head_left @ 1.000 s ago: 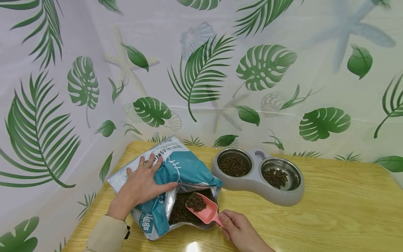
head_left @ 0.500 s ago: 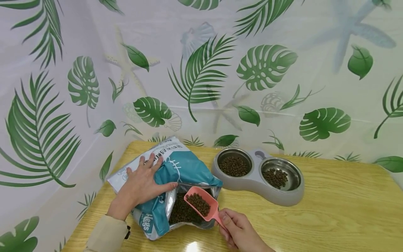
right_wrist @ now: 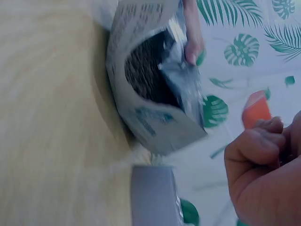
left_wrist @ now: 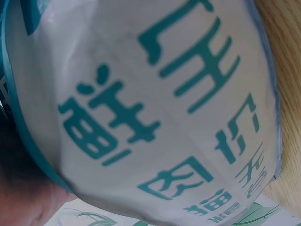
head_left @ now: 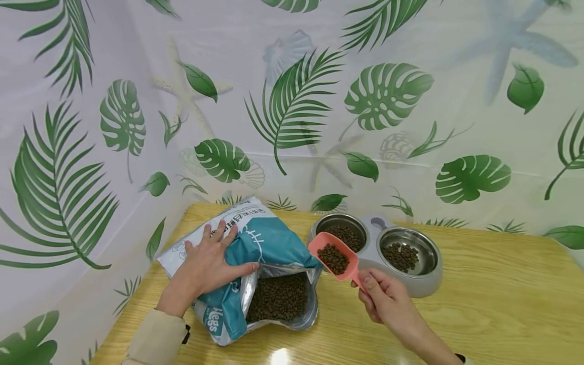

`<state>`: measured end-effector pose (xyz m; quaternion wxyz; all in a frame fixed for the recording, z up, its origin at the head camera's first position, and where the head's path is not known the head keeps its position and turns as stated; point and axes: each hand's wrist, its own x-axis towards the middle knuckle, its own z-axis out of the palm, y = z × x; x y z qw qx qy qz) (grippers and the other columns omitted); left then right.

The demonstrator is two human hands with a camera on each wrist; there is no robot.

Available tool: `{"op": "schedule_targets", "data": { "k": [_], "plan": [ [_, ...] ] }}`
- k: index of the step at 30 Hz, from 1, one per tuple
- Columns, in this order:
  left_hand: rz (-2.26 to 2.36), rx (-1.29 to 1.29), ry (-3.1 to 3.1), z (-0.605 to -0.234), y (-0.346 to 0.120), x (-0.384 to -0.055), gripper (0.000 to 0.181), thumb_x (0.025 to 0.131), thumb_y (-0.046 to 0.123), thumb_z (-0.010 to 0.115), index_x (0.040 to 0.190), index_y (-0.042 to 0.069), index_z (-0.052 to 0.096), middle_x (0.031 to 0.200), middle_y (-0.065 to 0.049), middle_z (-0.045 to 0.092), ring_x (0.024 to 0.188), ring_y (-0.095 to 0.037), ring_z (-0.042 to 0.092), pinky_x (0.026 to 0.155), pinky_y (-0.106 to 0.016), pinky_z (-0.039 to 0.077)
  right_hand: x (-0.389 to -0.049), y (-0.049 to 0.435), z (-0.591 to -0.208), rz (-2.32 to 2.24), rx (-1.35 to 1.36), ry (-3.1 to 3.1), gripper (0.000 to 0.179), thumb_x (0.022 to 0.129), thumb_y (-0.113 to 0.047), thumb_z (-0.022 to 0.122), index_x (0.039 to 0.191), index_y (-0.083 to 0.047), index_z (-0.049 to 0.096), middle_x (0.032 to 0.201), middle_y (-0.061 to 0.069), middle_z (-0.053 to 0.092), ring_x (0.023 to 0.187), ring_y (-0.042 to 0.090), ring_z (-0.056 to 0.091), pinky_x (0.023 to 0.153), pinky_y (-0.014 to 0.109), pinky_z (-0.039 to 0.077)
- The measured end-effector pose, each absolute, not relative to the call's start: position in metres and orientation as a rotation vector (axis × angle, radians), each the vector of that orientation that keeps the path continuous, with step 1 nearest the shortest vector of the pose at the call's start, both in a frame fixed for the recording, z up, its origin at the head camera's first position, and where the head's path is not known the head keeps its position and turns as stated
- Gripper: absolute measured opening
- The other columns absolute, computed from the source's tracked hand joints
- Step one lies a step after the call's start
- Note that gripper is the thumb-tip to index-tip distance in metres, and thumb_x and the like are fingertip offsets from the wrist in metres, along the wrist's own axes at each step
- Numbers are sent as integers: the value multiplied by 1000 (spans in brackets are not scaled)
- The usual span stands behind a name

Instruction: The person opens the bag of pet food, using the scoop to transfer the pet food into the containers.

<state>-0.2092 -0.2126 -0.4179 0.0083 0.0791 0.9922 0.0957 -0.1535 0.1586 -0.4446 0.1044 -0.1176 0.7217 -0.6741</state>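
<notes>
At the far left, a white cloth printed with green leaves (head_left: 283, 116) hangs beyond both hands, and it extends behind the whole scene. The left hand (head_left: 210, 266), coming out of a beige sleeve (head_left: 155, 337), lies with its fingers spread and straight upon a large teal and white glossy bag (head_left: 278, 241); it holds nothing in its grasp. The left wrist view shows the white side of this bag very near, with teal characters. Just to the right of the left thumb, the silvery mouth of the bag is open, and inside are small brown pellets (head_left: 278, 299). Further right, between the two hands, is a coral-pink plastic scoop (head_left: 350, 267), which carries a heap of brown pellets (head_left: 334, 259). The right hand (head_left: 388, 299) grips its handle with curled fingers. Beyond the right hand stands a grey plastic double-bowl stand (head_left: 371, 248) with two round steel bowls. The scoop hides a part of the left bowl (head_left: 333, 218); how high it is above, I cannot tell. Both this bowl and the right bowl (head_left: 428, 258) contain pellets. The yellowish wood-grain table (head_left: 502, 294) extends to the right of the right hand.
</notes>
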Motion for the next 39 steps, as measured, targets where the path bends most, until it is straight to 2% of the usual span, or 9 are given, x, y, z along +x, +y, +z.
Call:
{"op": "schedule_targets", "data": {
  "k": [7,14,19,22,24,26,28,31,39],
  "plan": [
    [299,255,3100,-416,-212,-210,107,84,84,51,162,14,32,168,-21,25,153,-54,20,102,-88,24,-165,204,-438,-1708,-228,2620,41,113,-25,36,108,8,60,61,-2,45,45,4,32,39,27,32],
    [298,251,3092,-417,-212,-210,107,84,84,51,163,14,31,169,-21,24,153,-54,20,102,-88,24,-170,247,-448,-1132,-182,3236,39,113,-23,39,83,-5,58,61,-2,48,47,6,32,50,26,29],
    [301,246,3089,-418,-212,-210,108,84,85,51,163,14,31,169,-21,25,153,-55,20,101,-89,24,-174,268,-456,-927,-143,3335,38,112,-19,38,100,4,65,64,2,50,48,7,31,49,26,28],
    [300,246,3091,-419,-213,-210,108,84,84,52,163,14,31,169,-21,25,154,-54,19,101,-88,24,-176,277,-462,-845,-122,3349,35,111,-13,41,110,12,65,69,17,62,49,10,37,49,28,30],
    [298,248,3092,-419,-213,-209,108,84,84,52,163,14,31,169,-21,25,154,-54,20,101,-89,24,-176,281,-466,-798,-139,3383,30,108,-7,45,111,15,64,72,21,67,48,12,39,47,28,31],
    [293,252,3093,-419,-212,-209,108,84,84,52,163,14,31,168,-21,26,153,-54,20,101,-89,25,-176,283,-469,-747,-181,3439,24,106,-3,50,107,16,64,66,20,65,45,12,38,45,28,30],
    [293,255,3094,-418,-213,-209,108,84,84,52,163,14,31,168,-21,25,153,-54,21,101,-89,25,-176,284,-473,-683,-219,3482,21,105,-4,52,102,14,63,54,9,54,42,11,33,42,26,25],
    [294,258,3100,-418,-213,-210,107,84,84,52,163,14,31,169,-21,25,153,-54,20,101,-88,25,-175,283,-476,-572,-265,3542,20,105,-6,55,97,11,62,48,-2,37,40,10,28,40,24,21],
    [302,257,3101,-419,-212,-209,108,83,84,53,163,15,31,169,-20,24,154,-53,19,102,-88,25,-176,280,-479,-435,-253,3604,29,105,-9,56,78,0,52,48,0,30,39,13,27,41,27,20]
  ]
}}
